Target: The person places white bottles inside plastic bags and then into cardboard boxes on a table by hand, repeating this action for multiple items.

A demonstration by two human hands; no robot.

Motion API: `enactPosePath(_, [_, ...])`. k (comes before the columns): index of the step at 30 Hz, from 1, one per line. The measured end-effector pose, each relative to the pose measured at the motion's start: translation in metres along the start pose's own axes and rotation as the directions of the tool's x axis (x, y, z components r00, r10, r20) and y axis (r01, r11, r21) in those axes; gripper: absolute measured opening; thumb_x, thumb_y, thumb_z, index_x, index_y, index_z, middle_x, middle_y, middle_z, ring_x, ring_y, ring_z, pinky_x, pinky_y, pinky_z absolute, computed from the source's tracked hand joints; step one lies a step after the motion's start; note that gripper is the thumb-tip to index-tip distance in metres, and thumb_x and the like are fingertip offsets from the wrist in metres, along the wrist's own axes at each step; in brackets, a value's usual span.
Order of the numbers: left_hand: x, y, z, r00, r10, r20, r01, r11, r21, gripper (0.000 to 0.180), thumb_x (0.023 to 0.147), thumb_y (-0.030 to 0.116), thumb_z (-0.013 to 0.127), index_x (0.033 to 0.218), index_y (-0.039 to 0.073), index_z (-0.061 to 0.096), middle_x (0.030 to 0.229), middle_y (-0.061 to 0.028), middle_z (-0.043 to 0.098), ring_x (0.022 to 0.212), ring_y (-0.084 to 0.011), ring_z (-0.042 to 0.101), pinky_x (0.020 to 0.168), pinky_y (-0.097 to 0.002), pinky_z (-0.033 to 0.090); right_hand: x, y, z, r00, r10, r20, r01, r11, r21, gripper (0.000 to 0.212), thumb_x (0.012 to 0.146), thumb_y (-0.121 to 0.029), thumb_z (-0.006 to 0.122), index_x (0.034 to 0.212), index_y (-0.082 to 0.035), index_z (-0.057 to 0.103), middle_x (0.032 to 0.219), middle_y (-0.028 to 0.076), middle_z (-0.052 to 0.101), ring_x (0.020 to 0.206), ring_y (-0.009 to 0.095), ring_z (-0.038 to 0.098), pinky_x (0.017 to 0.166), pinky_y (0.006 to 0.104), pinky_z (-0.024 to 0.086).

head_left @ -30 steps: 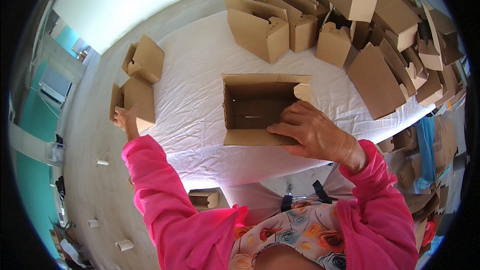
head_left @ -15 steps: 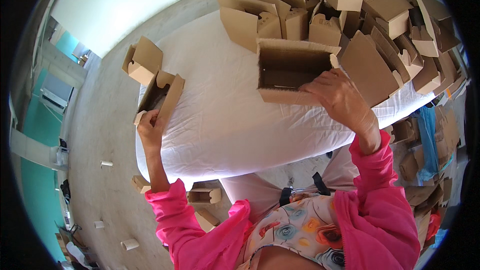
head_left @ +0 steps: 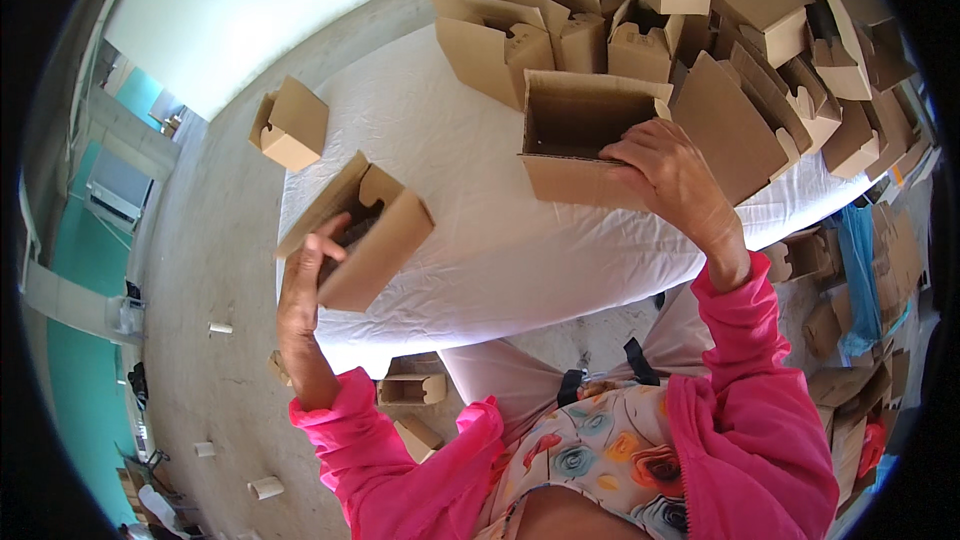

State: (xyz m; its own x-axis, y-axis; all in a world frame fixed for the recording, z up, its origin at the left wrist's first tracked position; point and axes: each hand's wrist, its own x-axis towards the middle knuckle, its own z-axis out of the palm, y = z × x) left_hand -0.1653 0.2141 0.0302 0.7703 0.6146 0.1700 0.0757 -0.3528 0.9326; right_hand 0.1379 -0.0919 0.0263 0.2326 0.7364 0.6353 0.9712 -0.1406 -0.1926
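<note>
My left hand (head_left: pixel 303 290) is at the left end of the white-covered table, with a small open cardboard box (head_left: pixel 383 258) in its grip. Its fingers reach over the near wall into the opening, and the box is tilted; the palm side is partly hidden. Further right, my right hand (head_left: pixel 672 175) pinches the near right edge of a wider open cardboard box (head_left: pixel 575 183). The fingertips curl inside that box's rim. Its opening faces up towards me and its inside looks dark, with nothing I can make out in it.
Another small carton (head_left: pixel 298 130) stands at the table's far left edge. Several open cartons (head_left: pixel 490 45) crowd the far side, and more are heaped (head_left: pixel 770 15) at the right. White cloth (head_left: pixel 450 270) covers the table. Cardboard tubes (head_left: pixel 266 488) and small boxes (head_left: pixel 410 389) lie on the floor.
The left box has moved right and toward me, turning as my left hand shifts its hold. The right box has shifted only slightly with my right hand on it.
</note>
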Motion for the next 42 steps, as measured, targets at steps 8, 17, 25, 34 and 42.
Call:
enactPosePath(8, [0.015, -0.034, -0.007, 0.965, -0.149, 0.215, 0.005, 0.832, 0.555, 0.035, 0.096, 0.029, 0.042, 0.11, 0.001, 0.058, 0.133, -0.017, 0.047, 0.117, -0.0242, 0.046, 0.099, -0.0298, 0.033, 0.009, -0.028, 0.015, 0.947, -0.113, -0.3, 0.128, 0.991, 0.031, 0.017, 0.077, -0.014, 0.067, 0.092, -0.006, 0.067, 0.094, 0.01, 0.065, 0.095, 0.028, 0.059, 0.088, 0.0411, 0.046])
enactPosePath(17, [-0.004, -0.049, -0.015, 0.966, -0.225, 0.129, 0.07, 0.708, 0.703, 0.036, 0.085, 0.016, 0.057, 0.119, 0.004, 0.055, 0.117, -0.0147, 0.058, 0.106, -0.0267, 0.055, 0.094, -0.034, 0.04, 0.041, -0.141, 0.119, 0.892, -0.381, -0.242, 0.451, 0.724, 0.522, 0.042, 0.079, -0.014, 0.063, 0.118, -0.006, 0.055, 0.128, 0.012, 0.049, 0.122, 0.03, 0.043, 0.102, 0.0458, 0.036])
enactPosePath(25, [0.008, -0.021, -0.002, 0.935, -0.254, 0.249, 0.004, 0.708, 0.706, 0.038, 0.085, 0.013, 0.053, 0.121, 0.005, 0.045, 0.108, -0.0178, 0.06, 0.102, -0.0319, 0.057, 0.086, -0.037, 0.045, 0.059, -0.179, 0.172, 0.85, -0.493, -0.188, 0.523, 0.833, 0.179, 0.029, 0.076, -0.015, 0.058, 0.105, -0.01, 0.056, 0.093, 0.004, 0.051, 0.099, 0.02, 0.048, 0.1, 0.0389, 0.03])
enactPosePath(34, [0.018, -0.053, -0.018, 0.95, -0.212, 0.227, 0.023, 0.777, 0.629, 0.047, 0.083, 0.014, 0.059, 0.125, 0.006, 0.042, 0.113, -0.0134, 0.058, 0.101, -0.0266, 0.058, 0.092, -0.034, 0.043, 0.083, -0.161, 0.179, 0.819, -0.505, -0.271, 0.559, 0.809, 0.182, 0.007, 0.072, -0.018, 0.059, 0.078, -0.015, 0.058, 0.077, -0.002, 0.054, 0.083, 0.015, 0.053, 0.08, 0.0318, 0.036])
enactPosePath(42, [0.035, -0.076, -0.014, 0.83, -0.537, 0.154, 0.548, 0.835, -0.044, 0.034, 0.088, 0.016, 0.058, 0.12, 0.009, 0.05, 0.106, -0.0058, 0.058, 0.09, -0.0129, 0.057, 0.072, -0.0271, 0.049, 0.054, -0.233, 0.167, 0.616, -0.756, 0.222, 0.723, 0.654, 0.221, 0.011, 0.072, -0.019, 0.061, 0.08, -0.012, 0.065, 0.086, 0.003, 0.06, 0.083, 0.019, 0.057, 0.08, 0.0344, 0.041])
